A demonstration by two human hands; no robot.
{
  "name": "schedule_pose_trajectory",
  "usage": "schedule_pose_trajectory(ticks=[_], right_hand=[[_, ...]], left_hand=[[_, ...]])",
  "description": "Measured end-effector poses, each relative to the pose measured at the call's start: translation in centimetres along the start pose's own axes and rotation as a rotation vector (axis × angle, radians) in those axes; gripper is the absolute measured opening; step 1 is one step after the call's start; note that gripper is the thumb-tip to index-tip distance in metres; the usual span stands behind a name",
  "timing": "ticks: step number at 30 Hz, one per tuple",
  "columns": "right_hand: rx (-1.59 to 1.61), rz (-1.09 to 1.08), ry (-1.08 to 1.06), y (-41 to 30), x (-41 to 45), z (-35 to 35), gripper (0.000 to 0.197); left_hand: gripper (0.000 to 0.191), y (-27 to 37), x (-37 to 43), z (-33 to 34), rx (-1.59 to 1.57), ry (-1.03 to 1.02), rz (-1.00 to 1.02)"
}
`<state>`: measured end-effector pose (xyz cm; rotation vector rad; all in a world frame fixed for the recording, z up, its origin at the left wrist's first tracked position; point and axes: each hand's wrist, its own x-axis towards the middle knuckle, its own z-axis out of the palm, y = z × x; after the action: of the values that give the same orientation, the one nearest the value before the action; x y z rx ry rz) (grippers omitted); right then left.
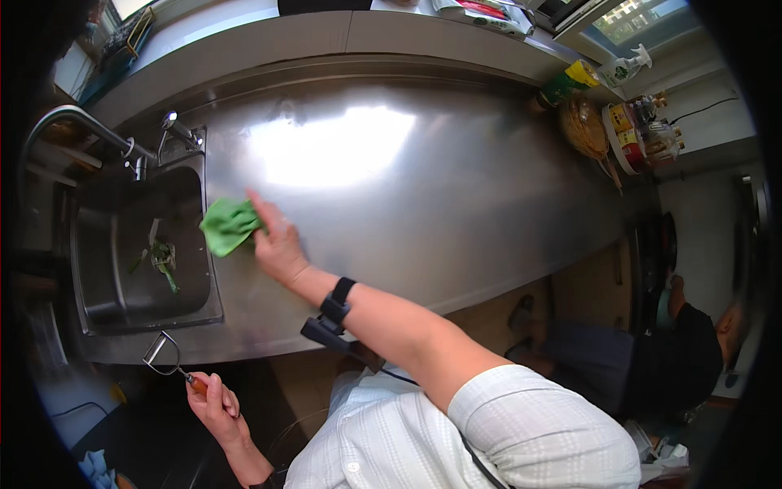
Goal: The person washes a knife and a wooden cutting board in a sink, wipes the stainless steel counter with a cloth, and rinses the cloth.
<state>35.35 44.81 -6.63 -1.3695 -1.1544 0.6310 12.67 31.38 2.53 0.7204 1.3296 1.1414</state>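
My right hand [280,244] holds a crumpled green cloth [229,226] against the stainless steel countertop [391,232], close to the right rim of the sink. In my left hand [214,406] is a Y-shaped peeler [162,352] with a wooden handle. Its metal head points up and left, near the counter's front edge below the sink. The steel sink basin [116,257] holds green and pale vegetable scraps [162,257] around its drain. A bright window reflection covers part of the counter beyond the cloth.
A curved faucet [79,116] and a lever tap [177,131] stand behind the sink. At the right end are a woven basket [583,128], a round rack of bottles [629,137] and a spray bottle [626,67]. Another person [672,348] stands at the far right.
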Motion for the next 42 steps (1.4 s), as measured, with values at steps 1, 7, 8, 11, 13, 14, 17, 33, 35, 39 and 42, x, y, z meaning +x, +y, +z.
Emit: schedule_pose_trajectory(ticks=[1,7,8,11,13,14,17,33,35,39,42], right_hand=[[-0.029,-0.051,0.098,0.7,0.8,-3.5,0.061],[-0.959,0.250,0.545,10.0,1.1,-38.4,0.045],[-1.118,0.549,0.518,12.4,0.4,-43.5,0.045],[-1.347,0.491,0.369,13.2,2.8,-38.0,0.047],[-1.149,0.219,0.185,11.4,5.6,-28.1,0.044],[-1.132,0.011,0.136,11.4,6.5,-23.1,0.040],[-0.859,-0.196,-0.129,6.5,6.7,-5.7,0.038],[-1.038,-0.006,-0.020,1.3,-4.5,-5.0,0.042],[-0.958,-0.150,-0.169,-0.3,-6.8,-0.6,0.040],[-0.636,-0.348,-0.527,-3.1,-4.7,10.6,0.048],[-0.569,-0.454,-0.705,-1.4,3.2,12.9,0.052]], left_hand=[[0.012,0.1,-0.1,-0.8,0.002,0.032,0.007],[0.014,-0.6,-0.6,-3.4,-0.129,0.225,0.037],[0.015,-0.9,-0.1,-3.1,-0.144,0.232,0.012],[0.017,-1.2,0.8,-2.0,-0.170,0.278,-0.036],[0.018,-1.1,1.2,-1.6,-0.208,0.260,-0.044],[0.018,-0.7,1.4,-1.2,-0.217,0.248,-0.043],[0.018,-0.9,2.1,-1.1,-0.255,0.207,-0.067],[0.018,9.0,11.5,-13.3,-0.230,0.274,0.161],[0.019,9.3,12.3,-13.8,-0.259,0.284,0.157],[0.017,8.8,12.0,-14.6,-0.216,0.262,0.126],[0.019,8.9,11.6,-14.4,-0.178,0.264,0.140]])
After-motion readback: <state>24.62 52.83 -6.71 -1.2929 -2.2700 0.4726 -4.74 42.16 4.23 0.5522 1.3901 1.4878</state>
